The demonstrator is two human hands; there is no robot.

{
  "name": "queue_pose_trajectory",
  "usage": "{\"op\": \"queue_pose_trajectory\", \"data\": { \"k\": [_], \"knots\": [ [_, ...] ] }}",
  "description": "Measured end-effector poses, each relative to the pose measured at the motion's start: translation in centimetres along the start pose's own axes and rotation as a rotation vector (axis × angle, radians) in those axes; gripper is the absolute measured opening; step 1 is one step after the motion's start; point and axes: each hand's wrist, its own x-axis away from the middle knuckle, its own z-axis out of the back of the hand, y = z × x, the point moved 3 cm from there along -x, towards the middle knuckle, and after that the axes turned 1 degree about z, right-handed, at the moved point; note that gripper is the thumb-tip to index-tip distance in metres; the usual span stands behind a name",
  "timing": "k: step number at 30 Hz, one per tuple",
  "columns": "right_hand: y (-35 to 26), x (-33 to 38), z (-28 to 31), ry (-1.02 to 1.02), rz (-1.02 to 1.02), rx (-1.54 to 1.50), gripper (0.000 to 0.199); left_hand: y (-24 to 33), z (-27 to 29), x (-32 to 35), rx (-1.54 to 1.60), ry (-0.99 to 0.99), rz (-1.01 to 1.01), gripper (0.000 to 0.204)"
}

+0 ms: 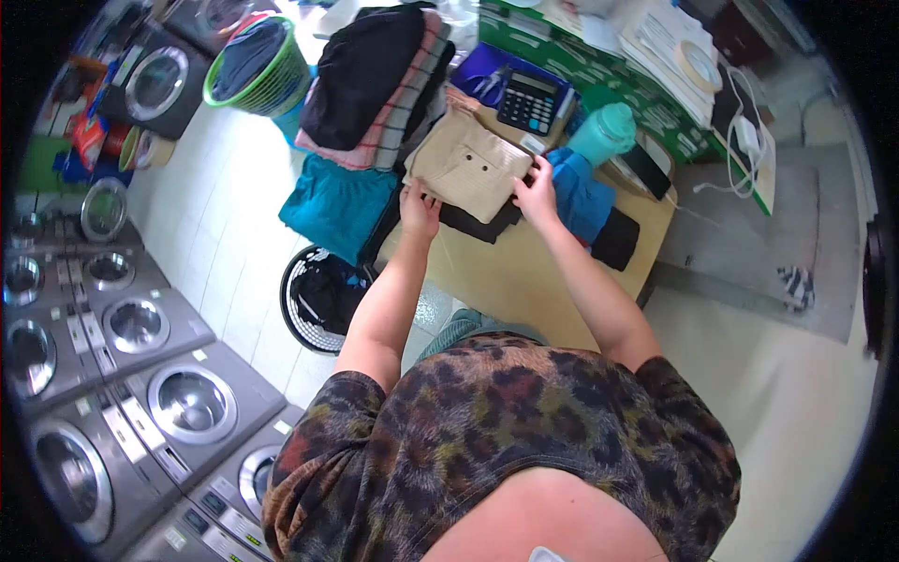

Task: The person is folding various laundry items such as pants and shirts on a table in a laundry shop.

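Observation:
A folded beige garment (465,173) with two dark round dots lies over a dark folded cloth (482,223) on the table. My left hand (420,210) is closed on its near left corner, fingertips partly under the edge. At its right edge, my right hand (537,194) pinches the cloth between thumb and fingers. Left of the garment are a teal folded garment (339,208) and a tall stack of folded clothes, with a black piece (368,75) over pink and checked cloth. Blue folded clothing (579,192) sits beside my right hand.
Behind the garment are a calculator (530,101) and a turquoise bottle (604,131). A green basket (259,64) of clothes stands at the far left, and a black-and-white laundry basket (323,298) below the table's left side. Washing machines (192,403) line the left.

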Motion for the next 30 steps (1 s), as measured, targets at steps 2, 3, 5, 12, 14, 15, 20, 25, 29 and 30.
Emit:
{"op": "queue_pose_trajectory", "data": {
  "k": [2, 3, 5, 12, 14, 15, 20, 25, 29, 30],
  "knots": [
    [-1.3, 2.3, 0.1, 0.03, 0.3, 0.168, 0.056, -0.5, 2.9, -1.1, -0.003, -0.051, -0.054, 0.005],
    [-2.3, 4.4, 0.4, 0.008, 0.385, 0.159, 0.056, -1.1, 3.5, -0.3, -0.055, 0.005, -0.078, 0.004],
    [-1.0, 7.3, 1.1, -0.213, 0.314, 0.144, 0.049, -2.3, 4.0, 2.6, -0.053, 0.093, -0.059, 0.007],
    [8.6, 15.8, 1.0, -0.932, -0.186, 0.176, 0.017, -4.3, 14.2, 9.4, -0.379, 0.341, -0.297, 0.023],
    [8.4, 16.6, -0.1, -1.012, -0.194, 0.231, 0.015, -3.9, 19.6, 10.2, -0.406, 0.568, -0.348, 0.028],
    [8.2, 16.4, -0.7, -1.032, -0.19, 0.243, 0.015, -3.1, 21.6, 10.7, -0.407, 0.649, -0.373, 0.03],
    [5.6, 13.8, -6.6, -1.097, -0.032, 0.42, 0.018, -1.1, 30.1, 11.3, -0.292, 0.856, -0.15, 0.042],
    [4.5, 10.3, -15.0, -1.033, 0.037, 0.633, 0.031, -2.5, 39.6, 6.6, -0.5, 0.787, 0.142, 0.037],
    [2.5, 11.3, -21.8, -1.006, 0.222, 1.068, 0.052, -1.0, 50.2, 4.4, -0.71, 1.068, 0.108, 0.036],
    [3.8, 10.6, -20.8, -0.933, 0.232, 1.102, 0.057, -0.3, 48.9, 2.1, -0.73, 1.065, 0.158, 0.043]
  ]
}}
